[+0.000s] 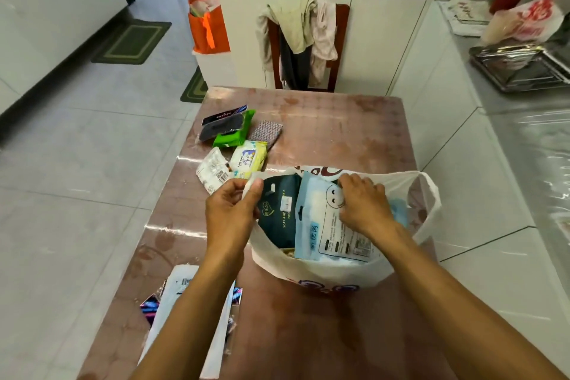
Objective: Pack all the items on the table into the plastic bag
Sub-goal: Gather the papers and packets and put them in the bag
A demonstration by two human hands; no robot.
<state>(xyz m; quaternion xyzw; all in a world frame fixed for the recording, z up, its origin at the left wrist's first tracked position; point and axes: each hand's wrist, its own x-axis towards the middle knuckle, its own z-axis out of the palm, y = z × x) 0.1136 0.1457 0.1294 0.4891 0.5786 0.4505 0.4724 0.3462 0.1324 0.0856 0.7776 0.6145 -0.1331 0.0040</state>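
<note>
Pale tiled floor [92, 163], clothes-draped chair [305, 49], white cabinets [379, 40]

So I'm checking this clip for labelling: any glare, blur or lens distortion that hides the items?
Head view: bright glare streaks on the glossy table and on the steel counter at right; wide-angle bending curves the edges; the white packet and the left hand are slightly soft, but the bag and its packs read clearly.

I see both forearms bare to the frame edge, left hand [229, 213] and right hand [365, 203] ungloved, without jewellery.
</note>
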